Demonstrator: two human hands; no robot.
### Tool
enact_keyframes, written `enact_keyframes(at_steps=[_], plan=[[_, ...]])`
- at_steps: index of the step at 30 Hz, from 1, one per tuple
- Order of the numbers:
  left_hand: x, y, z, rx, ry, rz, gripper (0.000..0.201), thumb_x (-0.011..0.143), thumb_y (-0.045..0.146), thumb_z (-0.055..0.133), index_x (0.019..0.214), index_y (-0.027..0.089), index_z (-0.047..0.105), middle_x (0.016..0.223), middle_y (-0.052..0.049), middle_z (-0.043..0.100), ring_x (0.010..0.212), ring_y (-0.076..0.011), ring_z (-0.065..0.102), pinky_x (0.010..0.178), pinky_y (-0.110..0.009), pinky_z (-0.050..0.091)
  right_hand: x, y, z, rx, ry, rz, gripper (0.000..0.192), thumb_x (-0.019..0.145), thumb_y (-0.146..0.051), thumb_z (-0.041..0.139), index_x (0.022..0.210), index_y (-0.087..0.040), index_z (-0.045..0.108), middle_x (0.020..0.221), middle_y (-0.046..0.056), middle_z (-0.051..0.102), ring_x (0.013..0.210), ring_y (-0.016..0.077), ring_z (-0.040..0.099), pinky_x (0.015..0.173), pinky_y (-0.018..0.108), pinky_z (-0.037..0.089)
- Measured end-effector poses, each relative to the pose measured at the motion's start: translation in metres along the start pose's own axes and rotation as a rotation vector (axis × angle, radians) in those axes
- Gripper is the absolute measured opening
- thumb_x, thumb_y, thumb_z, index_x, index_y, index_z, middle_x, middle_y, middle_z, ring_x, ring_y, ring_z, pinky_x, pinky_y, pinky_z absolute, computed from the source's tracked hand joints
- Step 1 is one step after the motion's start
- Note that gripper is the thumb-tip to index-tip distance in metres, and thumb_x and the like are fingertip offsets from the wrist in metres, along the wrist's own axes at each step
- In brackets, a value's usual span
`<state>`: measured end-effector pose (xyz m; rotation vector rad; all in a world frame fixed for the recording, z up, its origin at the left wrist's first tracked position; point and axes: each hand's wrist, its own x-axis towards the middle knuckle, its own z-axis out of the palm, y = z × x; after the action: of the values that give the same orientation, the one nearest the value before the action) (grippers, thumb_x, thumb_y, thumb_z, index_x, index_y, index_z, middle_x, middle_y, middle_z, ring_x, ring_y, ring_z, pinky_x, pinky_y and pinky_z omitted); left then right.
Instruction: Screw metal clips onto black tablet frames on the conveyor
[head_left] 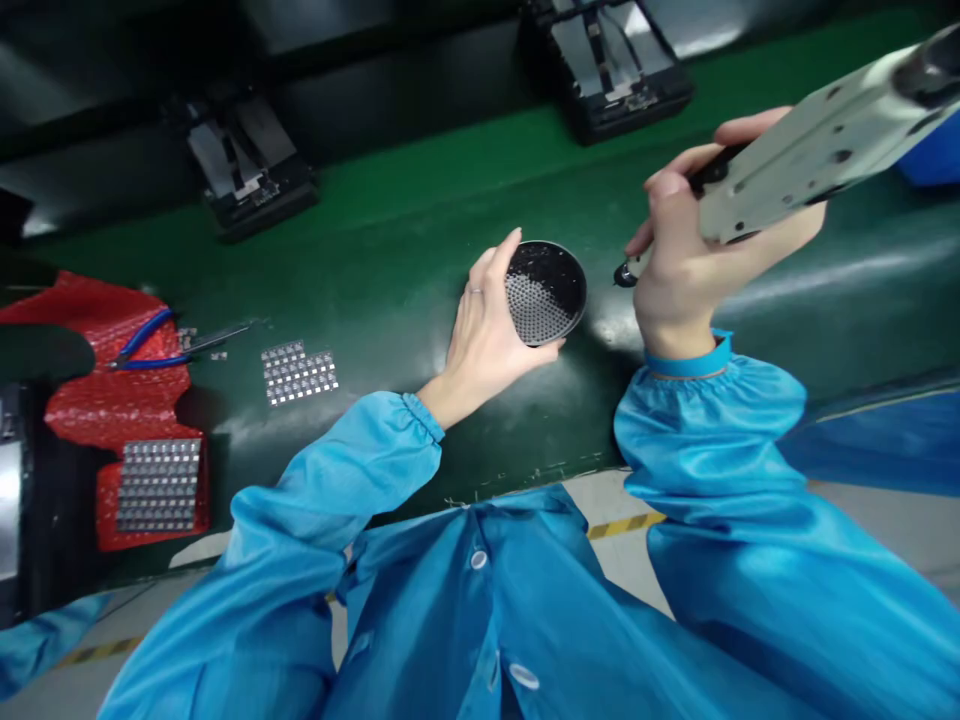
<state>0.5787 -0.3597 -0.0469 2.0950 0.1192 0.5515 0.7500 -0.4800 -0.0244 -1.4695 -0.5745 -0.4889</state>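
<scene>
Round dish (546,290) sits mid table (390,250), left hand (491,335) cupped on its near-left edge. Right hand (686,270) just right of dish, gripping a tool (825,140) w/ tip (624,274) near dish's right rim. Far left: pliers (154,345) on a bubble-wrap sheet (105,400), parts grid (159,485) at the sheet's near end. Loose parts sheet (298,372) on table btwn pliers & dish. Behind, two fixtures: one (247,165) far left, one (604,60) beyond dish.
</scene>
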Motion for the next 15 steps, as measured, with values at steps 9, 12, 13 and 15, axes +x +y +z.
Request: enact_keyframes(at_steps=[9,12,13,15], plan=[[-0.004,0.013,-0.002,0.024,-0.037,-0.151,0.134,0.085,0.026,0.098,0.18,0.036,0.004,0.19,-0.012,0.028,0.177,-0.0384,0.029,0.147,-0.056,0.03,0.0,-0.006,-0.002,-0.039,-0.012,-0.011,0.067,0.092,-0.062,0.069,0.126,-0.01,0.042,0.124,0.012,0.056,0.078,-0.0057,0.054,0.051,0.012,0.037],[-0.003,0.015,0.0,0.03,-0.043,-0.15,0.137,0.084,0.022,0.099,0.18,0.038,0.003,0.19,-0.013,0.027,0.177,-0.039,0.031,0.147,-0.058,0.03,0.0,-0.007,-0.002,-0.062,-0.017,-0.025,0.067,0.094,-0.063,0.067,0.126,-0.01,0.043,0.122,0.011,0.055,0.077,-0.0073,0.051,0.051,0.012,0.038],[-0.003,0.015,0.0,0.044,-0.032,-0.148,0.137,0.085,0.023,0.1,0.18,0.038,0.003,0.189,-0.013,0.027,0.177,-0.0389,0.032,0.146,-0.058,0.032,0.0,-0.007,-0.002,-0.067,-0.017,-0.028,0.067,0.094,-0.063,0.067,0.126,-0.01,0.043,0.123,0.011,0.054,0.078,-0.0074,0.052,0.051,0.012,0.038],[-0.003,0.015,0.0,0.082,0.0,-0.139,0.137,0.088,0.027,0.101,0.182,0.038,0.002,0.188,-0.014,0.029,0.176,-0.0392,0.034,0.145,-0.06,0.036,-0.001,-0.009,-0.001,-0.077,-0.021,-0.031,0.066,0.095,-0.063,0.067,0.125,-0.01,0.043,0.125,0.011,0.052,0.081,-0.0071,0.054,0.051,0.012,0.037]])
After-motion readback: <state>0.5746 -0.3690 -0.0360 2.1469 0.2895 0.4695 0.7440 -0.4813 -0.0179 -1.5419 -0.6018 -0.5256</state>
